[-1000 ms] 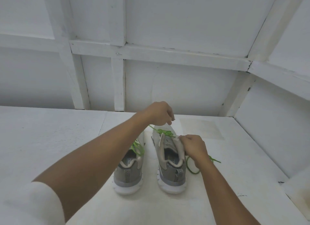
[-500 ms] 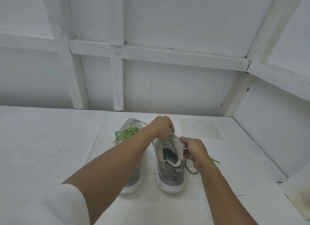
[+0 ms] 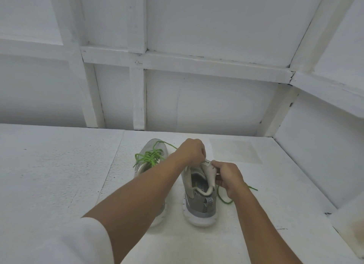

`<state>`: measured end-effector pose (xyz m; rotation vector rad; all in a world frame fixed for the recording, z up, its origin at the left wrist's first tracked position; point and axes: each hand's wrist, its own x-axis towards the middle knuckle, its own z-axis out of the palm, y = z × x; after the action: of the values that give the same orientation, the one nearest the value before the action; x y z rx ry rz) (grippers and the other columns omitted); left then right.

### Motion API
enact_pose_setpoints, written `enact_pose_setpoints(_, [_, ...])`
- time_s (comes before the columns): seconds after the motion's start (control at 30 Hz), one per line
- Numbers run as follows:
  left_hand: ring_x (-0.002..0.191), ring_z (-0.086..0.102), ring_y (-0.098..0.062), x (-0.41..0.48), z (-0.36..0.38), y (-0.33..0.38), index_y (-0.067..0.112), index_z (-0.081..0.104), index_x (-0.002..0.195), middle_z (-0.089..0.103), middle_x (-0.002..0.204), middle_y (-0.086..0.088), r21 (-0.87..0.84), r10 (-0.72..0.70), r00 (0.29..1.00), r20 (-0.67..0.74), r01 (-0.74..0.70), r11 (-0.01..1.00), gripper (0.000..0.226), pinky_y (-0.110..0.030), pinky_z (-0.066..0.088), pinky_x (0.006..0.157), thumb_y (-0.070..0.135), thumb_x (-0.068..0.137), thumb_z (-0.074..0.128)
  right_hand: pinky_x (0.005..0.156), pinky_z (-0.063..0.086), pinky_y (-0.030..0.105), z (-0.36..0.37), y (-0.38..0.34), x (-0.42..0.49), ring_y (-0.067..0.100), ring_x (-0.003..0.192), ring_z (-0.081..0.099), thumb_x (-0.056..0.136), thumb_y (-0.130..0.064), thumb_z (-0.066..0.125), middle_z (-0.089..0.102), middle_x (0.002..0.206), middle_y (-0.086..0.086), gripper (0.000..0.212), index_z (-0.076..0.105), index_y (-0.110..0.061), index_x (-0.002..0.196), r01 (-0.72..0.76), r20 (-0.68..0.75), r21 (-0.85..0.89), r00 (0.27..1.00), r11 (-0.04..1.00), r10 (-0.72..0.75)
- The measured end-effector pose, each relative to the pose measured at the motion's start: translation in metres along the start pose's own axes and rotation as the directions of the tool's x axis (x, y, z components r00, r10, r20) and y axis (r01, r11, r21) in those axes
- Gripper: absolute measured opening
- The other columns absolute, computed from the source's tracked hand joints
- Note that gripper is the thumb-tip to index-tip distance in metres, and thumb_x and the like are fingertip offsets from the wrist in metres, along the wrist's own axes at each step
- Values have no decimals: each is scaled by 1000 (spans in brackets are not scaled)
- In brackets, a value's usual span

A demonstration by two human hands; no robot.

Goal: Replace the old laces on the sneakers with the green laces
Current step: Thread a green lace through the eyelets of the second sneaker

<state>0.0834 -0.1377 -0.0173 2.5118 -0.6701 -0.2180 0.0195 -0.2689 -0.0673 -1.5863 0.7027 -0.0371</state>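
Far left, low down: a white sleeve (image 3: 59, 244) on the left arm. Under everything, a white table (image 3: 49, 175). Behind it, a white wall (image 3: 206, 106) of boards and beams.

Next, the left sneaker (image 3: 149, 145). Stands flat on the table, toe pointing away, back half hidden by the left arm. Wears a green lace (image 3: 150, 157), bunched in loose loops on top near the toe. Sends one thin strand off to the right, toward the left hand.

Then the left hand (image 3: 192, 149). Reaches across above the left sneaker to the front of the right one. Fingers curled tight, tips pointing down, right at the top of a pale flap (image 3: 209, 172). Pinching the flap, a lace or nothing: cannot tell.

Then the right sneaker (image 3: 199, 206). Grey with a white sole, just beside the left sneaker, heel nearest the camera. Gapes open on top, with the pale flap lifted up. Tongue or side piece: cannot tell.

Then the right hand (image 3: 229, 175). Grips the pale flap from the right side, thumb on top, fingers curled round it.

Last, a loose green lace (image 3: 226, 202). Comes out from under the right hand, loops on the table just right of the right sneaker, tip pointing right.
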Motion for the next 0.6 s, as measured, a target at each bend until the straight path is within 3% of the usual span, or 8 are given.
enact_pose_setpoints(0.6, [97, 65, -26, 2, 7, 8, 8, 72, 98, 71, 101, -9, 129, -30, 999, -14, 32, 991, 20, -36, 54, 87, 6, 84, 58, 79, 58, 42, 1, -1, -4, 31, 88, 68, 94, -23, 58, 71, 92, 13, 21, 68, -5, 91, 8, -13, -29, 1000, 1000, -9])
